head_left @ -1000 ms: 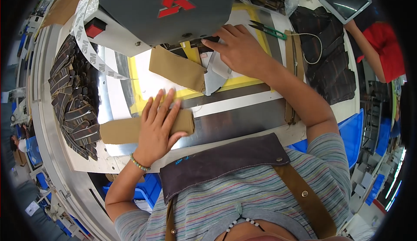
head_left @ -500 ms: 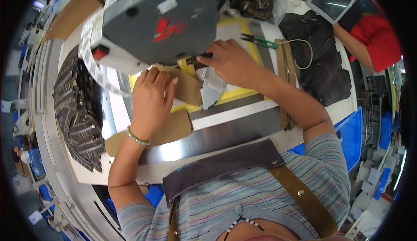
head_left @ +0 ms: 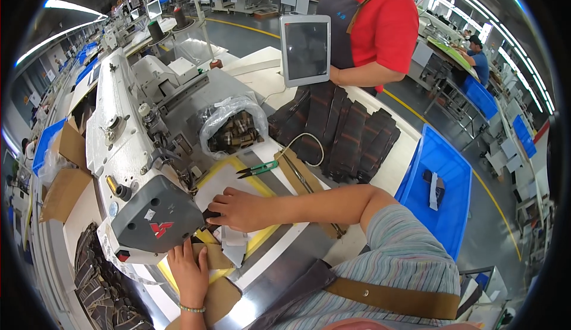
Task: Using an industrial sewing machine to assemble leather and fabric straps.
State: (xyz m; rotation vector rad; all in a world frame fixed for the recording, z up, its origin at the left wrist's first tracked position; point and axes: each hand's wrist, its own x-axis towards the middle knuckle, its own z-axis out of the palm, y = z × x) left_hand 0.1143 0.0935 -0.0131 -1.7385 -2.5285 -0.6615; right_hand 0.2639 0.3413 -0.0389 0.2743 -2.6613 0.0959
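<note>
Beneath the grey head cover of a white sewing machine, both my hands work close to the needle area. My left hand lies with its fingers stretched out on a brown cardboard piece, fingertips by the machine head. From the other side my right hand reaches in, fingers curled, with its fingertips at a small dark piece. The machine head partly hides that piece. A grey-white plate sits between the hands on the yellow-edged work surface. Green-handled thread snips lie beyond my right hand.
Behind the snips stands a clear plastic bag of brown pieces. Dark striped fabric pieces are stacked at right; others lie left. A tablet screen, a co-worker in red and a blue bin are farther right.
My view has swung up and to the right, bringing the room, co-worker and blue bin into sight. Both hands stay at the machine head, with little visible change in their pose.
</note>
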